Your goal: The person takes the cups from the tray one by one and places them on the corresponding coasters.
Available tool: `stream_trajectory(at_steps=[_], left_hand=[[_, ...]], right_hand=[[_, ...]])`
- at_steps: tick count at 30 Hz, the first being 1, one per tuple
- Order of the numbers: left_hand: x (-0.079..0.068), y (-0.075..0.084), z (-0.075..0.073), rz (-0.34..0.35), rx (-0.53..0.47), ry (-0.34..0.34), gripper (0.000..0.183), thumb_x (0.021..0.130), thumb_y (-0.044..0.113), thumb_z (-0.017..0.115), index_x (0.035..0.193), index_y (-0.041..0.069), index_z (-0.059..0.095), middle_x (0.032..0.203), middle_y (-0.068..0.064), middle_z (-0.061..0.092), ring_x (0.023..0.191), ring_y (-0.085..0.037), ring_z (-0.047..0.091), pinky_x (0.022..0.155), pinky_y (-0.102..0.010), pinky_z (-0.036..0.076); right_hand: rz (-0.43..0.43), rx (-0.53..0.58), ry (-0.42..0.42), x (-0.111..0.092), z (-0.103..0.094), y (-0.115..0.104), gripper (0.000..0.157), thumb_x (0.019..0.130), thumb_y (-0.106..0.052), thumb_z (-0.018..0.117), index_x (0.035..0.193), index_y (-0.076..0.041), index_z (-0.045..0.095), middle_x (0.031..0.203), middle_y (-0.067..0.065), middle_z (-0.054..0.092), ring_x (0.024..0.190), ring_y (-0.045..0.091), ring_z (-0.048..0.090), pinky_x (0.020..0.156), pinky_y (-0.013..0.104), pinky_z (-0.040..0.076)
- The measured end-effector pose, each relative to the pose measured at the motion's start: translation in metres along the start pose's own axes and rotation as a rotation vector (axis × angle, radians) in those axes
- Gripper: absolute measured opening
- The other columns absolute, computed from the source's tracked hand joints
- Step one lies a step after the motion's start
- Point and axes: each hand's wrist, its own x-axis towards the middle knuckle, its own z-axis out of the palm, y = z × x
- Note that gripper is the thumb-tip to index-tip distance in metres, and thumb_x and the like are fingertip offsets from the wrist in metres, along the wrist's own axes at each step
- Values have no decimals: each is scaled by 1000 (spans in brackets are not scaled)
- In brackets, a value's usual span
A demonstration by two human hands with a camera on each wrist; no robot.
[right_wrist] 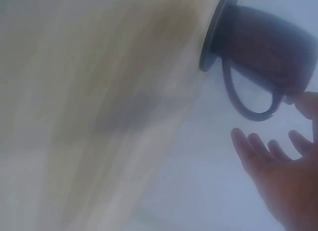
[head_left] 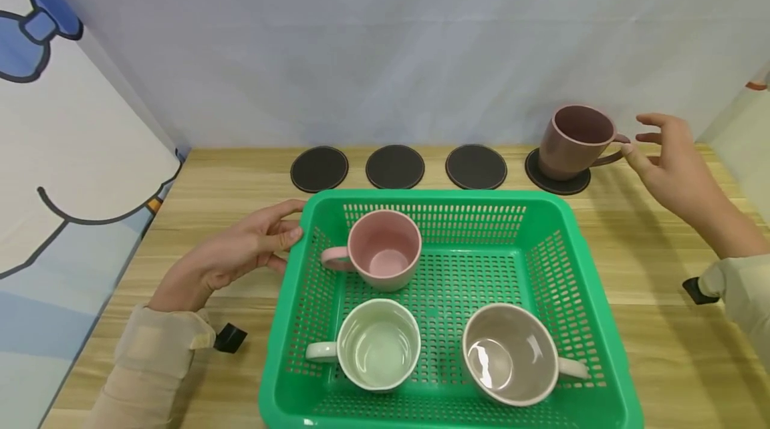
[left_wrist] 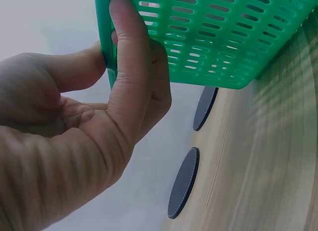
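Observation:
My left hand point(head_left: 255, 242) holds the left rim of a green plastic basket point(head_left: 592, 295), its thumb outside and fingers around the edge in the left wrist view. Inside the basket sit a pink mug point(head_left: 385, 252), a pale green mug point(head_left: 379, 345) and a beige mug point(head_left: 511, 355). A mauve mug point(head_left: 574, 141) stands upright on the rightmost black coaster point(head_left: 556, 185), handle pointing right. Beside that handle is my right hand point(head_left: 674, 162), its fingers spread and apart from the handle; the thumb tip lies right at the handle's top.
Three more round black coasters, the left one point(head_left: 319, 169), the middle one point(head_left: 395, 167) and the right one point(head_left: 476, 167), line the back of the wooden table point(head_left: 240, 315). A pale cloth backdrop point(head_left: 385, 48) rises behind them. A cartoon-printed cloth point(head_left: 72, 148) hangs at the left.

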Motion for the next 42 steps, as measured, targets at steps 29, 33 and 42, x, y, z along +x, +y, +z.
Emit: stream_trajectory(at_steps=[29,33,42], left_hand=[[2,1,-2,17,-1,-8,62,113,23,47,165,6,18,128,-1,72,102,-24,77,88,-46,66],[2,0,-1,14,-6,-18,63,113,24,47,166,7,16,128,-1,72,103,-24,77,88,-46,66],[2,-4,-2,25,-6,-4,61,113,22,46,165,5,17,128,-1,72,102,-23,77,87,-46,66]], right_hand=[[-538,46,9,-120,19,-88,55,94,14,60,147,0,53,156,-1,48,140,-1,45,112,5,33],[-578,14,-83,-140,24,-98,49,93,5,65,141,-6,60,155,4,49,148,6,38,117,8,26],[-760,-91,-247,-163,36,-110,57,82,-21,88,133,-25,64,148,1,54,153,19,32,125,12,20]])
